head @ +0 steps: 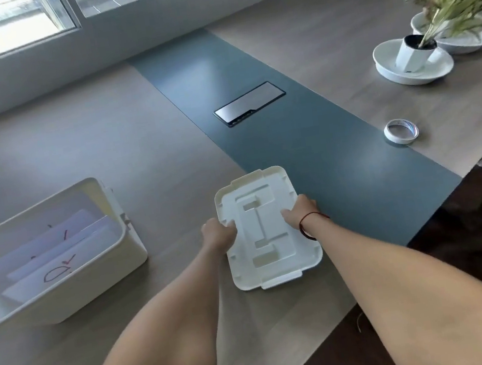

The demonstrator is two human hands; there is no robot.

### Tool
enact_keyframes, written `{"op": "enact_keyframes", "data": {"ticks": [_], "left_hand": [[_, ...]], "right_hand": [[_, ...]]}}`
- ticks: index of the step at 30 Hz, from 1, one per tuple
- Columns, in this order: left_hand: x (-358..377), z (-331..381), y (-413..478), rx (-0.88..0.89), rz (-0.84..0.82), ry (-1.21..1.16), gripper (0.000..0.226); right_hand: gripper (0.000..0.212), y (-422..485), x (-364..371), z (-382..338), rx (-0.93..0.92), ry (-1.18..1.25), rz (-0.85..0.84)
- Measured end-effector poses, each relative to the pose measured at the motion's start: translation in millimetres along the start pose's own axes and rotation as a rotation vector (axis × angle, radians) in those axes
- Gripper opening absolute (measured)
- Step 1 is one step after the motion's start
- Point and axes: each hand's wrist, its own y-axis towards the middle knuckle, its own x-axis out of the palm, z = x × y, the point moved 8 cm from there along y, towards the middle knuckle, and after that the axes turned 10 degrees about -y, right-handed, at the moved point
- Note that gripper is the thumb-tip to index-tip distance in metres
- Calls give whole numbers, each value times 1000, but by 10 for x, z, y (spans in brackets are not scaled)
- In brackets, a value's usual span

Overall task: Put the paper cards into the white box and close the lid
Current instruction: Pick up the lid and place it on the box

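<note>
The white box (pixel 63 298) stands open at the left of the table, with several paper cards (pixel 52 266) marked in red leaning inside it. The white lid (pixel 267 231) lies underside up in the middle of the table, apart from the box. My left hand (pixel 219 232) grips the lid's left edge. My right hand (pixel 298 211) grips its right edge, with a red string around the wrist. Both thumbs rest on the lid's inner face.
A dark blue strip (pixel 306 147) runs across the wooden table with a black cable hatch (pixel 250 103) set in it. A tape roll (pixel 401 131) lies at the right. Potted plants in white saucers (pixel 414 62) stand at the far right. The table edge (pixel 427 226) is close on the right.
</note>
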Motion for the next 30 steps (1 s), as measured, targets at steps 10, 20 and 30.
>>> {"op": "enact_keyframes", "data": {"ticks": [10,20,30], "left_hand": [[-608,581,-283,94,33,-120,53],[-2713,1051,-769,197,275,-1121,79],[-3680,248,-1134,132,447,-1284,35]], "right_hand": [[27,-344,-612,-1115,-365,355,115],[28,-1627,-809,-2960,-1046,-337,460],[56,-2133,-320,-3375,-1189,-244,294]]}}
